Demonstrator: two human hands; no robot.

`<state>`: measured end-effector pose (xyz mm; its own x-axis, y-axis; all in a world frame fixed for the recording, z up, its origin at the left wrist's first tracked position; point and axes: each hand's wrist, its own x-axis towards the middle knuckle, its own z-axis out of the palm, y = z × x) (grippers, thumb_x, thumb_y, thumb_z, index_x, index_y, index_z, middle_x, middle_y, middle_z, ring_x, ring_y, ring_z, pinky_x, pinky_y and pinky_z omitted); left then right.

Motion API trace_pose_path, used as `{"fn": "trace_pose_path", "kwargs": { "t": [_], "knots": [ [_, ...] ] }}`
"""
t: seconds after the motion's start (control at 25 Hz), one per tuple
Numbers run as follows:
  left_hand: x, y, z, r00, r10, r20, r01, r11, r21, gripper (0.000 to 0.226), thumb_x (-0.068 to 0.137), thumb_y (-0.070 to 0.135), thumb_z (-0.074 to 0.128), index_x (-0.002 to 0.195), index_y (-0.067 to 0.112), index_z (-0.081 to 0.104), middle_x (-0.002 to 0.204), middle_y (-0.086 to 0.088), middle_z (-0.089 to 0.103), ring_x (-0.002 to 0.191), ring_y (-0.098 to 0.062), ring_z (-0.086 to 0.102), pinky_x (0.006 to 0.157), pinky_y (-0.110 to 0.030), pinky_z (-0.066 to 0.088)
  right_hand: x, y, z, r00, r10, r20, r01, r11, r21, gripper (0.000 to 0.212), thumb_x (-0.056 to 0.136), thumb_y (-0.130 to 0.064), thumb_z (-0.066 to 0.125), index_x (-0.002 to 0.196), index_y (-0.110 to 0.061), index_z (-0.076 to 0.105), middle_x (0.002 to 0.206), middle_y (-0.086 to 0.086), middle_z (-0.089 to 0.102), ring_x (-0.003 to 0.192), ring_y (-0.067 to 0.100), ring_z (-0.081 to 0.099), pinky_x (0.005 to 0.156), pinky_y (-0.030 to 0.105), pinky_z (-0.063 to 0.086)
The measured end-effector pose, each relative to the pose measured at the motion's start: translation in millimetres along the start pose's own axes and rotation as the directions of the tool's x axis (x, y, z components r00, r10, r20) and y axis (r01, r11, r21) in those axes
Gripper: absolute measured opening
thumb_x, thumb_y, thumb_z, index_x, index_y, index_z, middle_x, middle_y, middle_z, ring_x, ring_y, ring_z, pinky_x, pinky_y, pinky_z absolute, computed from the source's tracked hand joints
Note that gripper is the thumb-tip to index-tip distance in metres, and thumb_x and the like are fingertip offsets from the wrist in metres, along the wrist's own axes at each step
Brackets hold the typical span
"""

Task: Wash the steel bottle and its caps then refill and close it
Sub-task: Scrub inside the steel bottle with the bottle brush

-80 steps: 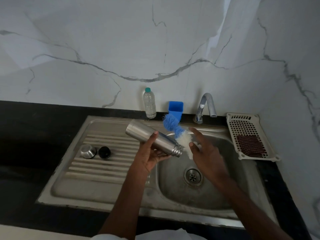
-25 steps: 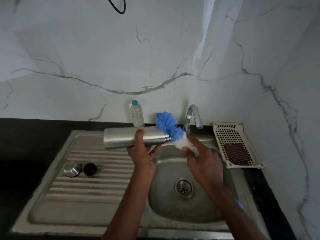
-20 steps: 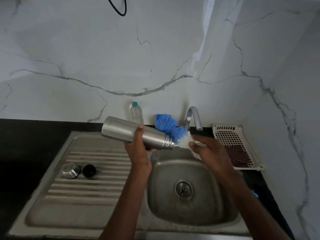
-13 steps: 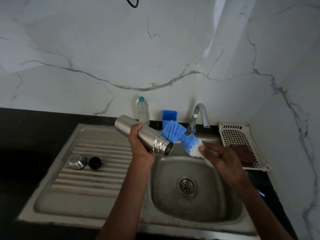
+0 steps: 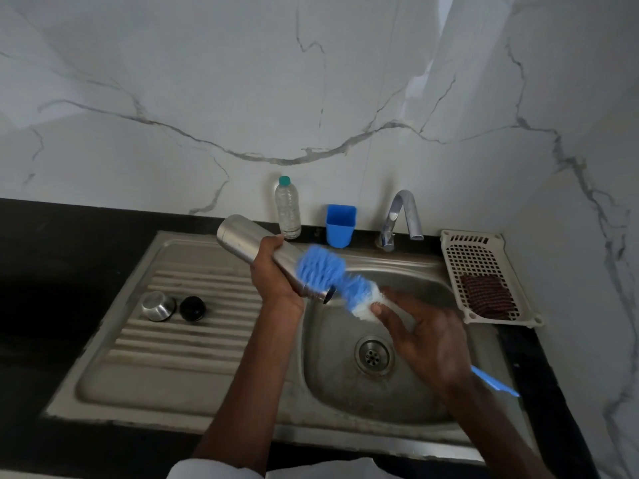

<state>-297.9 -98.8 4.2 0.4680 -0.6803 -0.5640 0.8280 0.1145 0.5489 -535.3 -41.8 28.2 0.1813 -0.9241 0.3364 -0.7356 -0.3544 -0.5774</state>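
Note:
My left hand [image 5: 276, 276] grips the steel bottle [image 5: 242, 236] around its middle, tilted with the open mouth pointing down-right over the sink basin [image 5: 408, 392]. My right hand [image 5: 425, 335] holds a blue and white bottle brush [image 5: 325, 269] by its handle; the bristle head lies across the bottle's neck, outside the mouth. The blue handle end sticks out behind my right wrist. The steel cap [image 5: 158, 306] and the black inner cap [image 5: 193, 308] lie side by side on the ribbed drainboard [image 5: 179, 350].
Against the marble wall stand a clear plastic bottle [image 5: 287, 209], a blue cup [image 5: 340, 225] and the tap [image 5: 403, 216], which shows no running water. A white perforated tray [image 5: 480, 252] with a dark scrub pad [image 5: 489, 299] sits right of the basin. Black counter surrounds the sink.
The bottle has tipped from level to mouth-down over the basin. The brush has swung from beside the mouth to lying over the bottle's neck.

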Motion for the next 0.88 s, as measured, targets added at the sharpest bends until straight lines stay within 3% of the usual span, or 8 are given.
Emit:
{"fn": "trace_pose_path", "kwargs": {
  "t": [0.08,0.28,0.44,0.6,0.68,0.76,0.8,0.88],
  "knots": [
    [0,-1,-3,0.999,0.025,-0.035,-0.025,1.0,0.013,0.074,0.058,0.029,0.086,0.128,0.011,0.068,0.107,-0.009,0.069,0.102,-0.031,0.072,0.081,-0.047,0.063,1,0,2,0.997,0.073,-0.004,-0.073,0.997,0.006,0.033,0.092,-0.058,0.065,0.122,-0.045,0.072,0.094,-0.01,0.08,0.078,0.008,0.074,0.069,0.02,0.048],
    [1,2,-3,0.994,0.056,-0.091,-0.054,0.998,0.02,0.071,0.057,0.028,0.088,0.123,0.012,0.069,0.107,-0.009,0.072,0.1,-0.03,0.074,0.08,-0.044,0.064,-2,8,4,0.999,-0.007,-0.037,0.006,0.999,-0.034,0.039,0.093,-0.064,0.056,0.124,-0.044,0.071,0.087,-0.008,0.08,0.074,0.013,0.075,0.07,0.03,0.059],
    [2,2,-3,0.988,0.071,-0.14,-0.07,0.997,0.018,0.076,0.054,0.027,0.09,0.125,0.012,0.066,0.114,-0.012,0.075,0.099,-0.03,0.076,0.08,-0.045,0.065,-4,13,12,0.995,-0.089,-0.055,0.083,0.991,-0.106,0.036,0.098,-0.061,0.054,0.126,-0.044,0.069,0.078,-0.007,0.077,0.066,0.014,0.073,0.063,0.03,0.058],
    [5,2,-7,0.986,0.057,-0.154,-0.055,0.998,0.019,0.071,0.059,0.027,0.089,0.124,0.012,0.066,0.113,-0.012,0.075,0.099,-0.031,0.075,0.077,-0.045,0.065,-5,15,18,1.0,-0.013,-0.028,0.008,0.987,-0.161,0.037,0.096,-0.061,0.056,0.126,-0.044,0.069,0.079,-0.01,0.077,0.066,0.013,0.073,0.062,0.025,0.058],
    [2,3,-8,0.993,0.043,-0.106,-0.04,0.999,0.032,0.064,0.064,0.029,0.087,0.122,0.011,0.067,0.108,-0.01,0.073,0.095,-0.028,0.074,0.074,-0.041,0.064,-2,15,22,0.99,0.119,0.072,-0.124,0.99,0.068,0.033,0.094,-0.058,0.063,0.121,-0.042,0.073,0.087,-0.019,0.077,0.074,0.0,0.072,0.07,0.02,0.056],
    [-2,5,-8,0.999,0.017,-0.039,-0.017,1.0,0.006,0.048,0.074,0.029,0.081,0.116,0.011,0.068,0.097,-0.008,0.069,0.085,-0.025,0.072,0.07,-0.038,0.062,3,11,23,0.893,0.289,0.345,-0.422,0.805,0.417,0.03,0.093,-0.054,0.066,0.113,-0.035,0.078,0.086,-0.02,0.076,0.076,-0.004,0.069,0.075,0.026,0.057],
    [-4,7,-6,1.0,-0.008,-0.006,0.008,0.999,-0.036,0.041,0.078,0.029,0.078,0.114,0.012,0.066,0.093,-0.007,0.068,0.081,-0.025,0.071,0.07,-0.038,0.061,2,7,22,0.819,0.341,0.461,-0.555,0.676,0.486,0.03,0.093,-0.052,0.066,0.111,-0.032,0.079,0.077,-0.015,0.073,0.065,-0.002,0.067,0.064,0.026,0.056],
    [-5,6,-1,0.996,-0.072,0.061,0.081,0.985,-0.154,0.041,0.083,0.03,0.078,0.115,0.01,0.064,0.089,-0.008,0.07,0.079,-0.026,0.072,0.073,-0.041,0.063,-1,2,24,0.669,0.399,0.627,-0.738,0.454,0.499,0.035,0.095,-0.05,0.065,0.113,-0.023,0.077,0.057,-0.003,0.053,0.041,0.007,0.044,0.04,0.021,0.034]
  ]
}}
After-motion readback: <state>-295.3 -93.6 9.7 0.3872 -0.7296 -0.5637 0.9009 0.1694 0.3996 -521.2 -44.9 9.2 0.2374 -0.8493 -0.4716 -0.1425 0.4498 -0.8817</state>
